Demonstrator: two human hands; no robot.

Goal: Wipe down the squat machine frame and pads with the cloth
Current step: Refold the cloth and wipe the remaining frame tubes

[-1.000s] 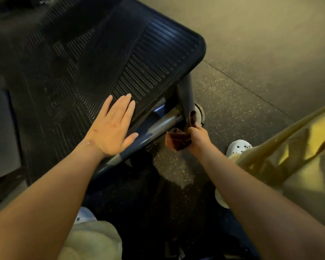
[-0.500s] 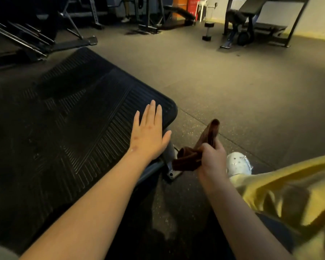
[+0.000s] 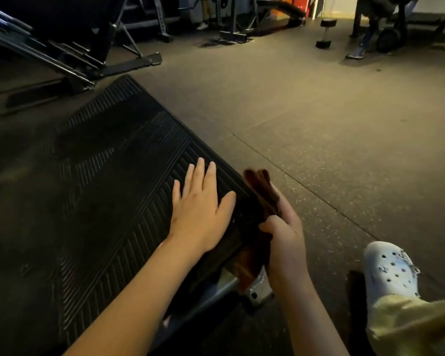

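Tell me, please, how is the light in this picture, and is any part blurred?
Head view: dim, warm light; the ribbed footplate lies mostly in shadow, faint shine on its ribs; the cloth in the right hand looks slightly blurred.

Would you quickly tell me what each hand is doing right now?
Left hand: open, fingers straight, flat on the ribbed footplate.
Right hand: holding the brown cloth against the footplate's edge.

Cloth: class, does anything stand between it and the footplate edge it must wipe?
Nothing visible does. The right hand grips the cloth at the right edge of the footplate; the left hand rests flat on the ribbed top, clear of the cloth.
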